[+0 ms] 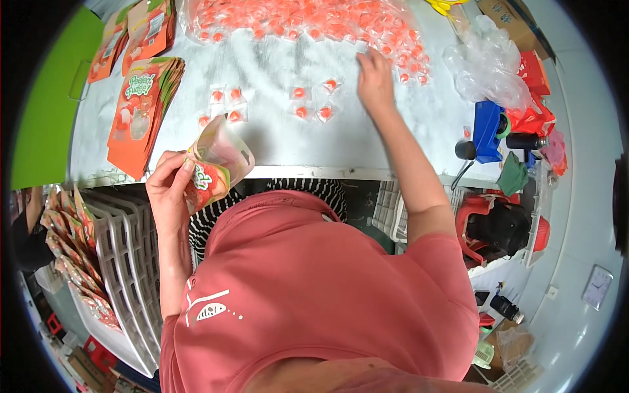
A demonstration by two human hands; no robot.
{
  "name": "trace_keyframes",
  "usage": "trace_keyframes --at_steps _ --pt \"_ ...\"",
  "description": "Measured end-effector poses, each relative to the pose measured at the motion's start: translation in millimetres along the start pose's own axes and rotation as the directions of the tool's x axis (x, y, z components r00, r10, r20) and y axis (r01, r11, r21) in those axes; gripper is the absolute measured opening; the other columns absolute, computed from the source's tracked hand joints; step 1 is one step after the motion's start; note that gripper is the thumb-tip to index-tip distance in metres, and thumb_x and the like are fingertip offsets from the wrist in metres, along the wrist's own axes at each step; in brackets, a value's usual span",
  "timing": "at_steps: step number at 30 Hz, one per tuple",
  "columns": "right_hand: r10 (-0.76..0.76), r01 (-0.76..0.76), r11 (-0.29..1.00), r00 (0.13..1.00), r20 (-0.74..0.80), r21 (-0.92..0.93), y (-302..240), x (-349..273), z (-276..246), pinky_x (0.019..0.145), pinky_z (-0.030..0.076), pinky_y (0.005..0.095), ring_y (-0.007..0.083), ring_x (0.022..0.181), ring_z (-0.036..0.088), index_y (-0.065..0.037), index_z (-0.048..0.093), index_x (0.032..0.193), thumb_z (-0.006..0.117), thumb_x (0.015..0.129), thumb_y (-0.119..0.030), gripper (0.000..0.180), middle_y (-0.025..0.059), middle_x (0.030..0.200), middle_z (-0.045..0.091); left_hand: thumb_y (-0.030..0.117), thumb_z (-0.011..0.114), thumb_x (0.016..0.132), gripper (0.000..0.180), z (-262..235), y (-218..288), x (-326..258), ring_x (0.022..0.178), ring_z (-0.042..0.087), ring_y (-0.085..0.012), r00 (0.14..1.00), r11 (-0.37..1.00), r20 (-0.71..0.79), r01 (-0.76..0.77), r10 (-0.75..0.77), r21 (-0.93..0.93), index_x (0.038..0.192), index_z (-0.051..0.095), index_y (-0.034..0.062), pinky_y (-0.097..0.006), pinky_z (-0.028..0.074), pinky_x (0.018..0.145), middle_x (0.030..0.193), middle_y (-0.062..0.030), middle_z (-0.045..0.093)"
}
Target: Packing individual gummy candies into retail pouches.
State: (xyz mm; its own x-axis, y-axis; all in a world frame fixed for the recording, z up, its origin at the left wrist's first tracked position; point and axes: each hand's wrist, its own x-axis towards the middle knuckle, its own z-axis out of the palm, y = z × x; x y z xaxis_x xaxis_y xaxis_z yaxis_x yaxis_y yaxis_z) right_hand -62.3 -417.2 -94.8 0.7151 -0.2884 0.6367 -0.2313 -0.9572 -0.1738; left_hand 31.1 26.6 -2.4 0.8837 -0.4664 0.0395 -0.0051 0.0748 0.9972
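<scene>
My left hand (171,183) pinches the edge of a printed red and green candy pouch (213,171), its mouth spread wide at the table's front edge. Over the table, my right hand (375,80) reaches to the near edge of a big pile of individually wrapped orange-red candies (314,18). Its fingers are stretched out with thumb and forefinger apart, and I see nothing held in them. Between the hands lies a small group of wrapped candies (313,103). Another small group of candies (226,105) sits just beyond the pouch, which partly hides it.
Stacks of flat pouches (141,114) lie at the table's left. Clear plastic bags (485,62), a blue tape dispenser (486,131) and a black round-headed tool (465,150) are on the right. Below left, filled pouches (78,242) stand beside grey plastic crates (128,242).
</scene>
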Motion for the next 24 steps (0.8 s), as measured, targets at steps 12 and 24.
trace_keyframes --at_steps 12,24 --pt "-0.073 0.095 0.992 0.971 0.226 -0.087 -18.2 -5.4 -21.8 0.086 0.050 0.0400 0.0298 0.101 0.062 -0.007 0.069 0.110 0.061 0.084 -0.003 0.027 0.0119 0.103 0.066 -0.006 0.067 0.087 0.013 0.7 -1.1 -2.4 0.084 0.057 -0.0108 1.000 1.000 -0.015 0.015 -0.015 -0.022 0.100 0.072 -0.0022 -0.024 0.045 0.077 0.090 -0.0037 0.061" --pt "0.146 -0.244 0.831 0.963 0.228 0.500 -71.7 -35.3 -24.4 0.104 0.041 0.0394 0.0309 0.124 0.053 -0.006 0.062 0.126 0.068 0.088 -0.021 0.041 0.0167 0.132 0.055 -0.005 0.068 0.087 0.013 1.9 -2.0 3.3 0.084 0.056 -0.0101 0.999 0.999 0.001 0.035 -0.035 0.017 0.099 0.072 -0.0015 -0.023 0.044 0.076 0.090 -0.0031 0.061"
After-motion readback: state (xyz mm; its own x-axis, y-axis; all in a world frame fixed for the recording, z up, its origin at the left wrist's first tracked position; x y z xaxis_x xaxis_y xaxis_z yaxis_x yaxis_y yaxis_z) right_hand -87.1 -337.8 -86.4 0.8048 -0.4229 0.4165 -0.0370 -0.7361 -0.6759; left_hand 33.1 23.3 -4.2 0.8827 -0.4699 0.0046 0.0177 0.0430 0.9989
